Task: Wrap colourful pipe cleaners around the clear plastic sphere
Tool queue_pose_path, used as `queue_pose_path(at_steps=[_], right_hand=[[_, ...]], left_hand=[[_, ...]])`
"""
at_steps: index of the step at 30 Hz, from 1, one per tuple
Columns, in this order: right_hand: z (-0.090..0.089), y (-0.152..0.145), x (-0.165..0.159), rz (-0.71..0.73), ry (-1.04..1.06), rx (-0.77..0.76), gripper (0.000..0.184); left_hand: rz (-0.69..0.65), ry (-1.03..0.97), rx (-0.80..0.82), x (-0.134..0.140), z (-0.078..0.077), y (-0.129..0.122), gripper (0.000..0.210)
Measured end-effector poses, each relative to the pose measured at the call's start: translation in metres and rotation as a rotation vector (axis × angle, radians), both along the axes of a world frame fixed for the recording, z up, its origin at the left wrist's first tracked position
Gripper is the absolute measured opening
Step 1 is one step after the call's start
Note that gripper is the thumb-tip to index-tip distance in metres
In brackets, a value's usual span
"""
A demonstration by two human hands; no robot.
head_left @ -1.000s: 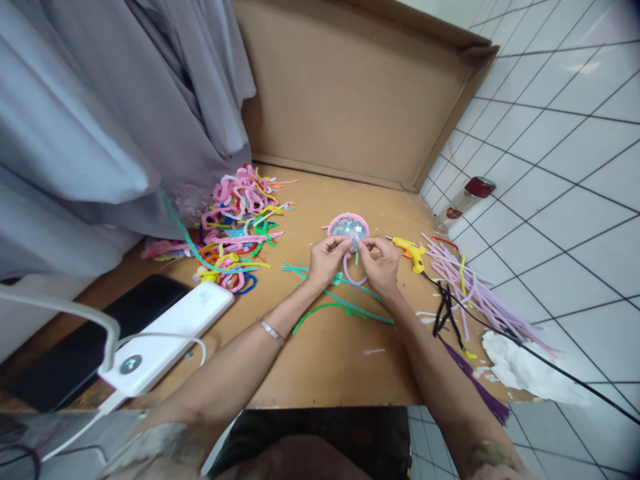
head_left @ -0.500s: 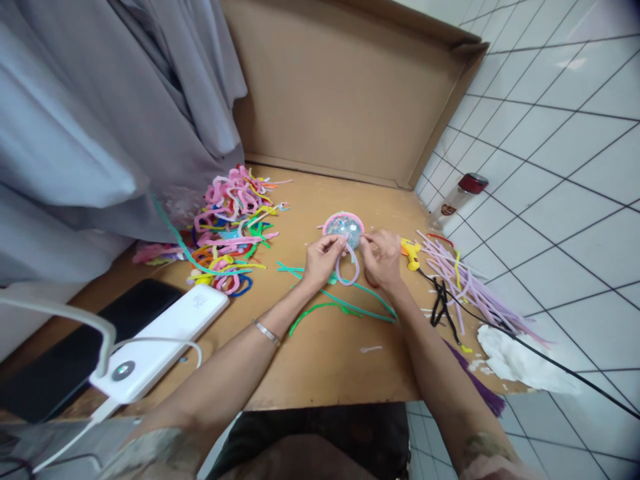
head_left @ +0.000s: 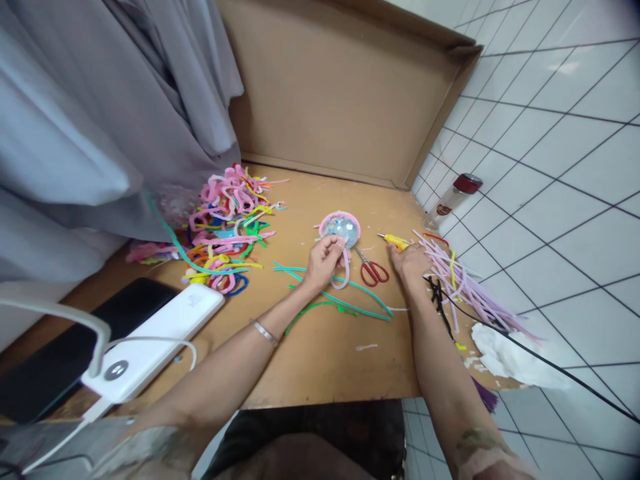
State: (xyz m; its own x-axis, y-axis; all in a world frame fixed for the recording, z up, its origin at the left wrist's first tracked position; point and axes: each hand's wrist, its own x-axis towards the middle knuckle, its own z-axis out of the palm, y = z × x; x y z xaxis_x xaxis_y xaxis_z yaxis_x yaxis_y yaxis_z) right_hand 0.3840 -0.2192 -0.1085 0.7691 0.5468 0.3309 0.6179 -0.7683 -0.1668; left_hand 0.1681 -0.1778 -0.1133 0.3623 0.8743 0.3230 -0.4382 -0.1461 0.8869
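My left hand (head_left: pixel 323 262) pinches a lilac pipe cleaner (head_left: pixel 346 272) that is bent into a loop. Just beyond those fingertips lies a round, shiny clear-blue piece (head_left: pixel 342 227) with a pink fuzzy rim. Over to the right, my right hand (head_left: pixel 411 265) is closed around the yellow glue gun (head_left: pixel 396 241), whose nozzle points left; the hand covers most of its body. Red-handled scissors (head_left: pixel 374 272) rest between the two hands. Teal pipe cleaners (head_left: pixel 367 308) and a green one (head_left: pixel 313 309) are on the table near my left wrist.
A tangled heap of colourful pipe cleaners (head_left: pixel 225 227) is at the left, behind a white power bank (head_left: pixel 155 340). Lilac pipe cleaners (head_left: pixel 467 297), a black cable (head_left: pixel 545 361) and white tissue (head_left: pixel 507 353) lie on the right. A red-capped bottle (head_left: pixel 453 200) stands by the tiled wall.
My right hand has left the lilac loop and moved right onto the glue gun. The scissors it was covering now show. My left hand still holds the loop.
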Motion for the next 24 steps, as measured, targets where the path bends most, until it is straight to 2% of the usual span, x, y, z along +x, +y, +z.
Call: queue_pose_path(at_steps=[2,7,10,13,16,19,21,24], right_hand=[[-0.003,0.0,0.005,-0.017,0.031,0.013,0.074],[-0.005,-0.001,0.012,-0.053,0.161,0.096,0.057],[0.001,-0.001,0.01,-0.069,0.203,0.158,0.054],[0.013,0.0,0.002,-0.048,0.18,0.318,0.049],[0.026,0.002,-0.011,0.051,0.171,0.533,0.049],[0.032,0.004,-0.029,0.246,0.245,0.683,0.043],[0.032,0.004,-0.043,0.4,0.314,0.714,0.035],[0.028,0.004,-0.063,0.509,0.392,0.711,0.034]], left_hand=[[-0.002,0.006,0.001,0.0,0.0,-0.001,0.042],[0.008,0.047,0.038,0.0,-0.003,-0.002,0.04],[0.032,0.052,0.034,0.0,-0.004,0.0,0.04],[0.055,0.035,0.028,0.0,-0.004,0.001,0.04],[0.09,-0.002,0.009,0.0,-0.002,0.002,0.04],[0.136,-0.049,-0.024,0.0,-0.001,0.006,0.043],[0.161,-0.09,-0.046,0.001,-0.001,0.01,0.046],[0.179,-0.164,-0.08,0.002,-0.003,0.017,0.048]])
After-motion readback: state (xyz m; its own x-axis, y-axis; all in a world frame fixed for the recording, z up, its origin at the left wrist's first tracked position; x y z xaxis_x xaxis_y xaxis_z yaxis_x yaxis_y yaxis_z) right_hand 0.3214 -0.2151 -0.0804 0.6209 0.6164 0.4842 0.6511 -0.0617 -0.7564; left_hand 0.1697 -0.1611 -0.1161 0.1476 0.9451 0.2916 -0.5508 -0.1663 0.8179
